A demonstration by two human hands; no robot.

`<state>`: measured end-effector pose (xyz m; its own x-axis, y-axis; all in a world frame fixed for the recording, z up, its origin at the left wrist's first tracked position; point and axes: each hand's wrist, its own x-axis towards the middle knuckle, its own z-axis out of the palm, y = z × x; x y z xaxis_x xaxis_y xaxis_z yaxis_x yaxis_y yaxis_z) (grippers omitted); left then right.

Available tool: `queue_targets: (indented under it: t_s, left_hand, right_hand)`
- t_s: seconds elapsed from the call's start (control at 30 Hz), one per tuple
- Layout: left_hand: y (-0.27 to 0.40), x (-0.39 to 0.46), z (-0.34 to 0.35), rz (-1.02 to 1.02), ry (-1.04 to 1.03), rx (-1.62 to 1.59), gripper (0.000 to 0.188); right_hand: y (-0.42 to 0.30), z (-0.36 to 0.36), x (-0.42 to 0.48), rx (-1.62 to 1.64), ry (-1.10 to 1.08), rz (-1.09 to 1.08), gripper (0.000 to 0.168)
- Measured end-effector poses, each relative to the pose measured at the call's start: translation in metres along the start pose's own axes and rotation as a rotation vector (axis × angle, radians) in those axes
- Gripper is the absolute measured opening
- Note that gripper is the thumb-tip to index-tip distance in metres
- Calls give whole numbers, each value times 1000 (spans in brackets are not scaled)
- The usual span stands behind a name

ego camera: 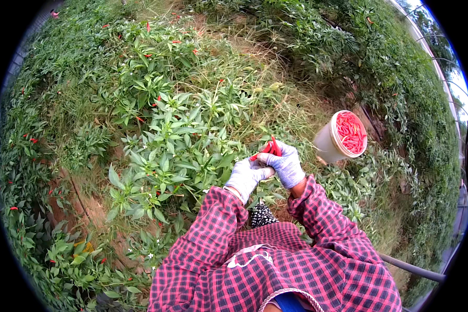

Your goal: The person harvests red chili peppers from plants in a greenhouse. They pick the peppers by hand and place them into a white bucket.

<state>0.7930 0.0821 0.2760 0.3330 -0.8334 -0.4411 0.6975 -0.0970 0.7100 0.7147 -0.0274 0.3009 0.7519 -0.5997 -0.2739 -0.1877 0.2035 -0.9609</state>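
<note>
Both hands wear pale knitted gloves and meet just above a leafy chili plant (179, 144). My right hand (282, 162) is closed around several red chili peppers (272, 147), whose tips stick up past the fingers. My left hand (247, 175) touches the right one; its fingers are bent at a red pepper by the fingertips, and how firmly it grips is hard to see. To the right of the hands, a white plastic bucket (325, 144) leans slightly on the ground, filled nearly to the rim with red chili peppers (351, 132).
Chili plants with scattered red peppers (33, 140) spread over the left side. Dry grass (257, 85) lies between the rows. Dense green plants (413, 117) line the right, with a dark pipe (411, 267) at the lower right. Drip hoses (78, 197) run along the soil.
</note>
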Motion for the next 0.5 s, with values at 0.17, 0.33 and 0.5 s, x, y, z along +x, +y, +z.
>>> queue_targets:
  t_s: [0.17, 0.33, 0.5]
  left_hand:
    - [23, -6, -8, -78, -235, 473, 26]
    - [41, -23, 7, -90, -474, 280, 26]
    - [28, -27, 7, -82, -258, 510, 22]
  right_hand:
    - [-12, -26, -6, 342, -170, 315, 14]
    - [17, -16, -29, 1065, -168, 483, 18]
    - [23, -17, -38, 772, 15, 328, 14]
